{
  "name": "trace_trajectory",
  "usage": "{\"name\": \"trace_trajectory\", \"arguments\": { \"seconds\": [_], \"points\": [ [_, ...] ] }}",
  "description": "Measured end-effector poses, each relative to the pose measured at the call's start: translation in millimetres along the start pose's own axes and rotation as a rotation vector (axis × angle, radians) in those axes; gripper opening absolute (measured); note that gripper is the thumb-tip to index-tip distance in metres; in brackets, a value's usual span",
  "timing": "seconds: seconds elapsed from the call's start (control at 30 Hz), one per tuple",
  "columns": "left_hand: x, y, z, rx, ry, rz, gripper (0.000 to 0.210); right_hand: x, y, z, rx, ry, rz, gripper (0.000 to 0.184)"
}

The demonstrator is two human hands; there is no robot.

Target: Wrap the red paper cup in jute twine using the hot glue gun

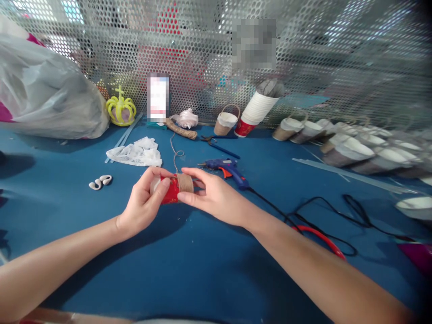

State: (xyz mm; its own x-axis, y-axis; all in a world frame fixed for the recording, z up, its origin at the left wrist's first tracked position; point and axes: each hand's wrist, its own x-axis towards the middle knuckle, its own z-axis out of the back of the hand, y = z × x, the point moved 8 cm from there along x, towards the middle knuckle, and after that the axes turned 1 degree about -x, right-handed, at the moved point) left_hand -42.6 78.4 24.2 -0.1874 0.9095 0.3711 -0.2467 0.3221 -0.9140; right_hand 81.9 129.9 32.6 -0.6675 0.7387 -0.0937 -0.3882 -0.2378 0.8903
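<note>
A red paper cup (171, 191) lies on its side between my two hands, just above the blue table. Jute twine (185, 183) is wrapped round one end of it. My left hand (145, 198) grips the red and white part, thumb on top. At the twine-wrapped end, the fingers and thumb of my right hand (211, 195) close round the cup. A loose strand of twine (176, 157) runs from the cup back to a twine bundle (182, 130). Beyond my right hand lies a blue glue gun (226, 167) with an orange trigger.
Blue-handled pliers (219, 146) lie behind the glue gun. Stacked paper cups (258, 108), a small twine-covered bucket (225, 123) and several more at right line the mesh panel (199, 58). A black cord (270, 204) crosses the right side. Crumpled white plastic (137, 153) and a large bag (50, 90) sit left.
</note>
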Motion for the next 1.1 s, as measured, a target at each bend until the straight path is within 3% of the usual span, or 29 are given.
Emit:
{"name": "trace_trajectory", "arguments": {
  "seconds": [0.1, 0.17, 0.37, 0.47, 0.6, 0.73, 0.83, 0.97, 1.1],
  "points": [
    [-4.6, -8.5, -5.5, 0.058, 0.095, -0.122, 0.012, -3.1, -10.3, -0.2, 0.199, 0.072, -0.057, 0.048],
    [-5.4, -8.9, -10.6, 0.037, 0.166, -0.120, 0.017, -5.9, -13.3, 3.4, 0.219, 0.070, -0.044, 0.041],
    [3.7, 20.9, -19.6, -0.322, 0.221, 0.286, 0.038, -19.5, -4.7, 11.1, -0.271, -0.110, 0.282, 0.049],
    [4.5, 33.9, -21.3, -0.321, 0.210, 0.386, 0.036, -24.5, -4.5, 2.1, -0.419, -0.111, 0.413, 0.050],
    [3.0, 34.2, -23.0, -0.164, 0.221, 0.294, 0.033, -21.9, -13.2, 0.9, -0.383, -0.075, 0.354, 0.057],
    [0.5, 23.9, -29.3, -0.009, 0.300, 0.143, 0.030, -20.8, -9.3, -2.8, -0.257, 0.018, 0.362, 0.047],
    [-1.2, 20.8, -32.9, 0.042, 0.348, 0.108, 0.027, -20.1, -5.8, -1.0, -0.152, 0.044, 0.335, 0.042],
    [-3.0, 25.2, -33.4, 0.090, 0.355, 0.162, 0.024, -16.6, -6.2, 34.2, -0.201, -0.141, 0.213, 0.038],
    [-3.0, 26.1, -33.1, 0.129, 0.361, 0.179, 0.025, -8.4, -22.1, 92.6, -0.642, -0.424, 0.002, 0.031]
  ]
}}
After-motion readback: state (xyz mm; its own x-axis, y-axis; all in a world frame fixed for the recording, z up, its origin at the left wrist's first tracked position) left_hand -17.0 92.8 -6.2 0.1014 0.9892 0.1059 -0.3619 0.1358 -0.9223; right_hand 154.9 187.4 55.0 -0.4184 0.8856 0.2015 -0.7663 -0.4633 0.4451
